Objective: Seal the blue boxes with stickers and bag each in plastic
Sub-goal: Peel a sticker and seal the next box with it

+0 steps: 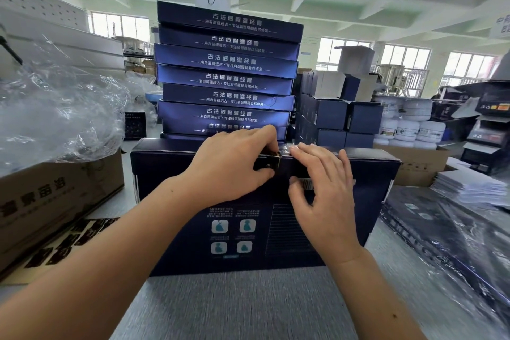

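Note:
A wide dark blue box (242,232) lies tilted on the grey table before me, its printed back face up. At the middle of its far edge my left hand (234,165) pinches a small dark sticker (269,162) with a gold edge, thumb below and fingers above, over the box's top seam. My right hand (323,188) rests beside it with spread fingers touching the box's edge and face. Behind stands a tall stack of the same blue boxes (227,77).
A cardboard carton (55,196) heaped with clear plastic bags (60,113) stands at the left. Bagged blue boxes (447,237) lie at the right under plastic. Small blue cartons (331,116), white jars (408,124) and a brown carton (414,163) are behind right.

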